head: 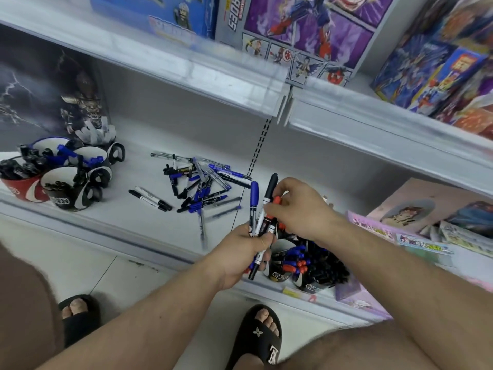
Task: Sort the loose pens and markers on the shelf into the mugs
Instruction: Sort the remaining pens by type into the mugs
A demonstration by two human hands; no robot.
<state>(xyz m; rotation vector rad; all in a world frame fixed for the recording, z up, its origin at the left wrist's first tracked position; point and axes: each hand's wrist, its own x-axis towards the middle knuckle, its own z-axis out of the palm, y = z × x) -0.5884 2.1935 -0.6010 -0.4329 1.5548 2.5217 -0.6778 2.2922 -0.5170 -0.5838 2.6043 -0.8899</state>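
My left hand (241,253) grips a bunch of markers (260,209) upright, with blue, black and red caps sticking up. My right hand (298,206) pinches a red-capped marker (276,201) at the top of that bunch. A pile of loose pens and markers (200,182) lies on the white shelf (149,220) to the left of my hands. Two black markers (150,198) lie apart from the pile. A group of mugs (66,169) with pens in them stands at the far left. More mugs (306,268) full of markers sit just below my hands.
An upper shelf edge (186,68) hangs over the work area, loaded with toy boxes (306,30). A dark figure box (40,92) stands behind the left mugs. Pink packages (416,225) lie at the right. My sandalled feet (258,340) are on the tiled floor below.
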